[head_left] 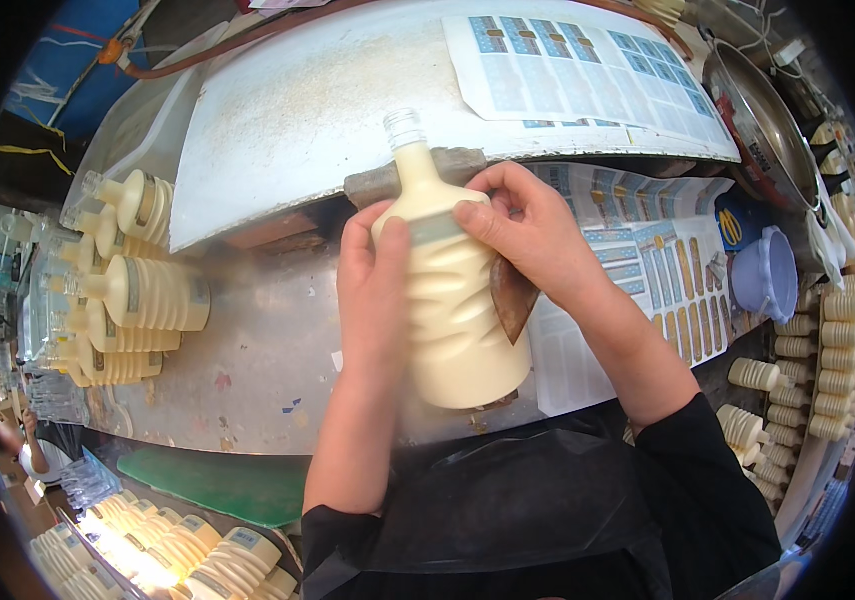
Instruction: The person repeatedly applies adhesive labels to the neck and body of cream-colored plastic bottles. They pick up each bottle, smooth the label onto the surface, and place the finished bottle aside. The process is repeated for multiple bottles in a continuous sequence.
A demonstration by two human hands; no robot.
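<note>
A cream-coloured bottle point(463, 340) with wavy ridges and a clear neck lies before me, neck pointing away. A grey-green strip point(435, 229) crosses its shoulder. My left hand point(376, 265) is closed along the bottle's left side, its thumb beside the strip's left end and slightly blurred. On the right end of the strip presses the thumb of my right hand point(533, 220), whose fingers are curled. From under that palm sticks a brown wedge-shaped piece point(514, 300), apparently tucked in the hand. Behind the bottle's neck is a grey block point(373, 184).
Printed decal sheets point(688, 290) lie to the right, more sheets point(548, 85) on the raised white board point(298, 110). A lavender bucket point(766, 275) and a metal pan point(763, 125) stand far right. Similar bottles point(153, 292) are stacked left; others point(836, 370) line the right.
</note>
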